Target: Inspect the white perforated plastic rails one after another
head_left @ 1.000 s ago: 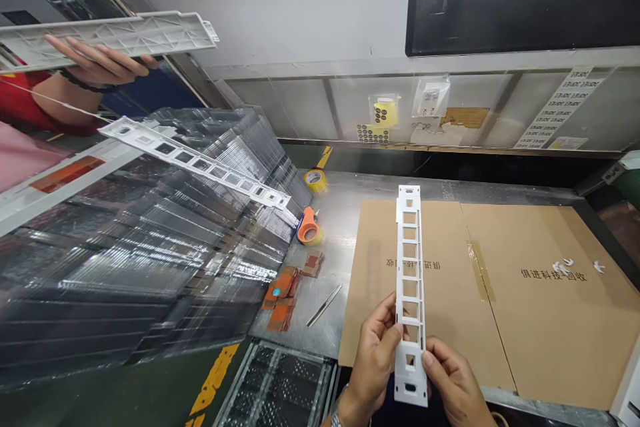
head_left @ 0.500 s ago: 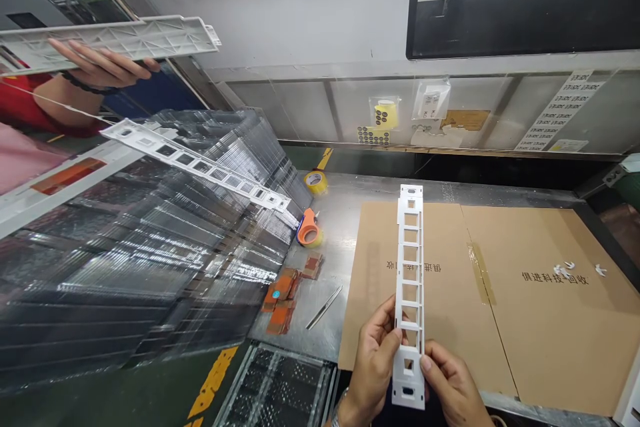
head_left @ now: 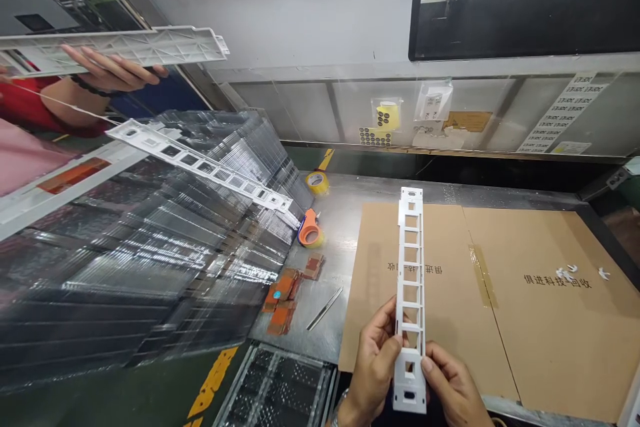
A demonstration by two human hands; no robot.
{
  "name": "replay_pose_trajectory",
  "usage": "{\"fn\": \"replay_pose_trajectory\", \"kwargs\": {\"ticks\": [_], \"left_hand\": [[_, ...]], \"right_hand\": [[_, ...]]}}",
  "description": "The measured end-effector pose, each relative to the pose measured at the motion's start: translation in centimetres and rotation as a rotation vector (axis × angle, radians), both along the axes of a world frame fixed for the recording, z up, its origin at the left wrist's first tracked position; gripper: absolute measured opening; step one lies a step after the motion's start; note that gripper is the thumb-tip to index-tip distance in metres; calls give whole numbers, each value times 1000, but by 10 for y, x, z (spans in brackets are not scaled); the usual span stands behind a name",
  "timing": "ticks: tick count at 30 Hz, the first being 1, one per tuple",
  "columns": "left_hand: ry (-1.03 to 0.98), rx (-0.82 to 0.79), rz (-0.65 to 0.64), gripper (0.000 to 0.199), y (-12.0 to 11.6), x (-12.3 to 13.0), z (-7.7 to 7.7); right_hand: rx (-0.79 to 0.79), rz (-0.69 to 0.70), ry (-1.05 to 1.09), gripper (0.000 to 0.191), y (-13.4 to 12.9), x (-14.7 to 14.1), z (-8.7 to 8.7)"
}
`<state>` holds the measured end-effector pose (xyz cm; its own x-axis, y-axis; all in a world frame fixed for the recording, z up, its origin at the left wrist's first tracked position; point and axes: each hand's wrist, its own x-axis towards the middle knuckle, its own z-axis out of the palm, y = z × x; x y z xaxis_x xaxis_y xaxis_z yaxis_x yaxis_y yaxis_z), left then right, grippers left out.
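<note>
Strip of white slotted plastic (head_left: 401, 293) raised above the left part of the cardboard (head_left: 550, 347).
Left hand (head_left: 373, 360) and right hand (head_left: 453, 377) pinch its opposite long edges by the cardboard's near side; its far end hangs free. The step seems to be steadying or looking over the piece; a next move calls for even grips, since so slender a frame might flex.
</note>
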<state>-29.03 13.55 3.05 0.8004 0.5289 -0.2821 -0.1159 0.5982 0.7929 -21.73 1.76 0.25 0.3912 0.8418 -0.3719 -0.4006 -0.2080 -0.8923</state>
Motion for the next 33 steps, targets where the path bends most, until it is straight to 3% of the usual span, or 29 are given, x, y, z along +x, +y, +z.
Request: {"fn": "replay_pose_trajectory", "kwargs": {"ticks": [10, 18, 22, 28, 33], "left_hand": [[82, -86, 25, 37, -2, 7, 4], [97, -293, 94, 51, -3, 6, 2], [112, -275, 72, 50, -2, 5, 1], [85, -75, 4, 32, 1, 7, 5], [77, -123, 4, 31, 1, 8, 8]], "right_hand": [[20, -86, 52, 38, 1, -3, 0], [28, -102, 23, 39, 2, -5, -4], [4, -101, -48, 41, 2, -7, -5], [-32, -108, -139, 40, 1, -7, -7], [-58, -124, -177, 40, 0, -7, -4]]}}
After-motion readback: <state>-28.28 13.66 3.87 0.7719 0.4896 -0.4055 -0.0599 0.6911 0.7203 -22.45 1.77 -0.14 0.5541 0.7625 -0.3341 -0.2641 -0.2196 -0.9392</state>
